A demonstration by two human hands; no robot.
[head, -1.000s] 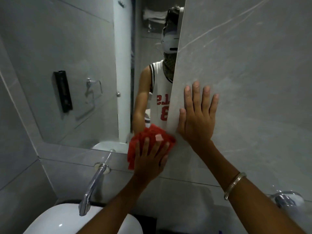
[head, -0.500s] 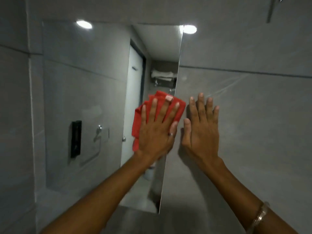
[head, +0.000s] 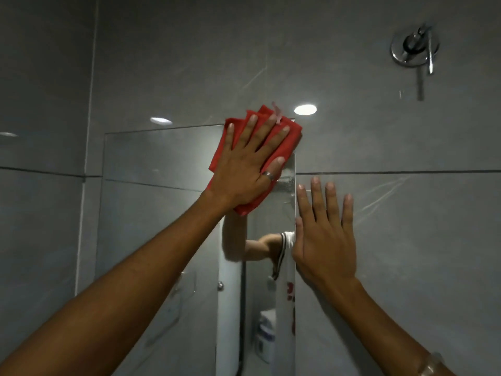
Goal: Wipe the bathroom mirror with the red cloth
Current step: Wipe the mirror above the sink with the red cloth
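Observation:
The bathroom mirror (head: 157, 164) is set into the grey tiled wall, its right edge running down the middle of the view. A folded red cloth (head: 287, 131) is pressed flat against the mirror's top right corner, with one fold poking above the top edge. My left hand (head: 249, 164) lies spread on the cloth, palm down, fingers pointing up and right. My right hand (head: 325, 234) rests flat and empty on the wall tile just right of the mirror's edge, lower than the left hand.
A chrome wall fitting (head: 414, 50) sits high on the right. The mirror reflects a white door, ceiling lights and part of the person's arm and jersey. Grey tiles (head: 406, 240) cover the wall all around.
My left hand has slid the red cloth up the mirror's right edge from near the bottom to the top corner. The view has tilted upward; my right hand stays on the tile.

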